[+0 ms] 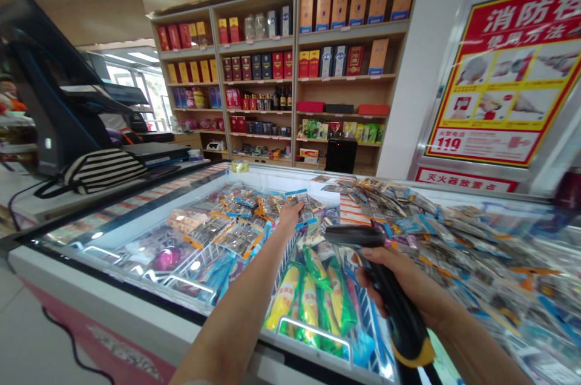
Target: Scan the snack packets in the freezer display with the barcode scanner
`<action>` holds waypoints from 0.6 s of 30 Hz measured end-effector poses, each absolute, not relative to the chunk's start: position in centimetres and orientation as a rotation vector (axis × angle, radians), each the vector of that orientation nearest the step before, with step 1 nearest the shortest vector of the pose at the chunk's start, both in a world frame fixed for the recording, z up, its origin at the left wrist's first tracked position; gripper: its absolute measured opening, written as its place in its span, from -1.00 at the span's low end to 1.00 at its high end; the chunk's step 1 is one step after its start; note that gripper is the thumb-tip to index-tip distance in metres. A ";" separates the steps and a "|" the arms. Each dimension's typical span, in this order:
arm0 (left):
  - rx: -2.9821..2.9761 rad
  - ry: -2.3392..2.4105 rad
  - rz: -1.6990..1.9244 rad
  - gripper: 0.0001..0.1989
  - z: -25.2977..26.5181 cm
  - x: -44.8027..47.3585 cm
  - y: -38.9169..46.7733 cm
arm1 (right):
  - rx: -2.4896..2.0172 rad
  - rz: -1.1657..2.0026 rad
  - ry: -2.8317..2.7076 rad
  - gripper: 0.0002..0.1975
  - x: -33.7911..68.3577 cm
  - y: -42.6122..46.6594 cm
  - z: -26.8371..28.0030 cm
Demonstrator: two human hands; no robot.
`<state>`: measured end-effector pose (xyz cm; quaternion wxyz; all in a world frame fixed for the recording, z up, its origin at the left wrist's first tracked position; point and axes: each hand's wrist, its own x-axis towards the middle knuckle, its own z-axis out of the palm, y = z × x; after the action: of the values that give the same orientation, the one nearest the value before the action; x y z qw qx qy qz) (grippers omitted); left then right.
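My right hand [403, 279] is wrapped round the handle of a black and yellow barcode scanner [394, 306], its head pointing left over the chest freezer [190, 318]. Stretched forward, my left hand [290, 215] grips the edge of a small clear packet with blue ends [307, 208]; its fingertips are partly hidden. Similar dark-filled packets with orange edges [240, 236] lie in the freezer to the left. Below the hands, a wire basket holds green and yellow wrapped ice pops [308, 300]. Many more packets [436, 233] are heaped on the right side.
A checkout terminal [59, 88] and a striped pouch [104, 170] stand on the counter at left. Shelves of boxed bottles [267, 67] line the back wall. A red and yellow fire notice [503, 76] hangs at right. Metal basket handles [318, 330] stick up near the freezer's front rim.
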<state>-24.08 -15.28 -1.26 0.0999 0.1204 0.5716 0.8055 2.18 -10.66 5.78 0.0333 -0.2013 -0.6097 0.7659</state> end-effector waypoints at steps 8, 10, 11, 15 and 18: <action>0.311 1.659 2.344 -0.75 -0.5 -23.3 -15.4 | -0.585 2.333 -1.886 -0.78 2.1 -10.4 5.6; 0.282 1.705 2.321 -0.77 -0.3 -23.2 -15.5 | -0.572 2.284 -1.959 -0.74 2.0 -10.5 5.7; 0.274 1.718 2.317 -0.77 -0.3 -23.2 -15.5 | -0.575 2.255 -2.001 -0.72 2.0 -10.5 5.8; 0.325 1.739 2.336 -0.79 -0.5 -23.5 -15.4 | -0.613 2.174 -2.068 -0.70 1.9 -10.8 6.1; 0.340 1.745 2.331 -0.78 -0.8 -23.7 -15.3 | -0.638 2.170 -2.070 -0.72 1.9 -10.9 6.2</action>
<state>-23.72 -15.35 -0.76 0.1051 0.1153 0.5919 0.7907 1.92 -10.86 6.21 0.0380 -0.2081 -0.6746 0.7072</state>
